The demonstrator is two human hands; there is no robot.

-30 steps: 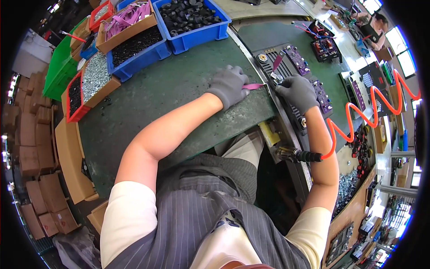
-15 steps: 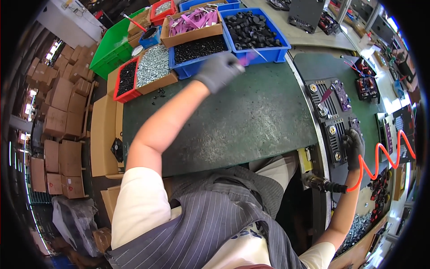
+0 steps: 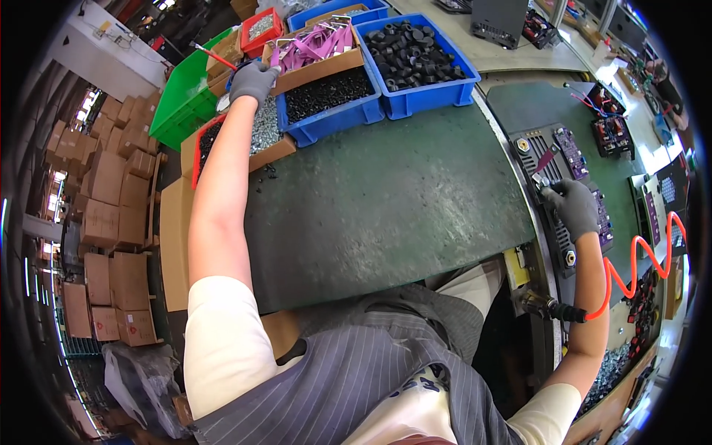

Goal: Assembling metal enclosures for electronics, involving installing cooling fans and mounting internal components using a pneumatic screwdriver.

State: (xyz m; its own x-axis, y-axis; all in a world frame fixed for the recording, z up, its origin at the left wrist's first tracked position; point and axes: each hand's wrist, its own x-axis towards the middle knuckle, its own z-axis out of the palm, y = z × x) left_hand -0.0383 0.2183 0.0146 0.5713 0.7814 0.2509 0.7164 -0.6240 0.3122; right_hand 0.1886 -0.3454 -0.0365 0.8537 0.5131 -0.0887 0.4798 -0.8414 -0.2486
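Note:
My left hand [image 3: 254, 83], in a grey glove, is stretched out over the parts bins at the far left. It is at a small container beside a red-handled brush [image 3: 215, 56]; its fingers are partly hidden, so what they hold, if anything, does not show. My right hand [image 3: 575, 208], also gloved, is curled over a black slotted housing [image 3: 535, 159] at the right. Its thumb and fingertips are drawn together near a small silver metal part [image 3: 542, 180]. A purple strip [image 3: 546, 158] lies on that housing, and a purple circuit board [image 3: 570, 150] sits along its far side.
Left of centre stand a box of purple strips [image 3: 315, 46], a blue bin of black caps [image 3: 410, 53], a bin of small black parts [image 3: 330, 97] and a green crate [image 3: 178, 96]. An orange coiled air hose [image 3: 636, 252] runs to a tool [image 3: 546, 305] at the bench edge.
My left hand has swung left from in front of the blue bins to the small container. My right hand has moved farther up the housing, toward the silver part.

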